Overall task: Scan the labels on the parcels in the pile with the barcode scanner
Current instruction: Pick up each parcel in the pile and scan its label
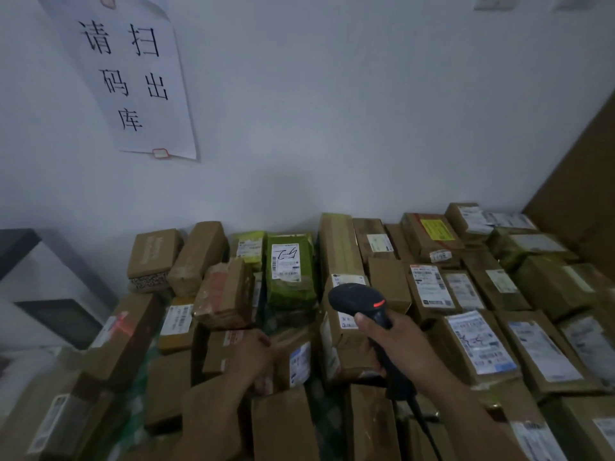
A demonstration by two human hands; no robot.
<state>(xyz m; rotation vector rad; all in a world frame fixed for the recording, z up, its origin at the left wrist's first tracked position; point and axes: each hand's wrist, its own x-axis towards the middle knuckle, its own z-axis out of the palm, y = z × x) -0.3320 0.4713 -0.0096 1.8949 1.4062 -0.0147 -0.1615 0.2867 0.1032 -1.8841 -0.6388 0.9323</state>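
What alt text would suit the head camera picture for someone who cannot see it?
A person's right hand holds a black barcode scanner over a pile of brown cardboard parcels with white labels, while the left hand grips one brown parcel. A green parcel lies further back, below a paper sign on the white wall.

We see the person only as two arms. The left forearm fills the lower middle of the frame, its skin uncovered from the bottom edge up to the wrist. It ends in the left hand, also bare (its fingers are smeared by blur, so we cannot tell more of them). The right forearm shows at the lower right, uncovered along all its visible length, and leads to the bare right hand. The dim light leaves both arms in soft shadow.
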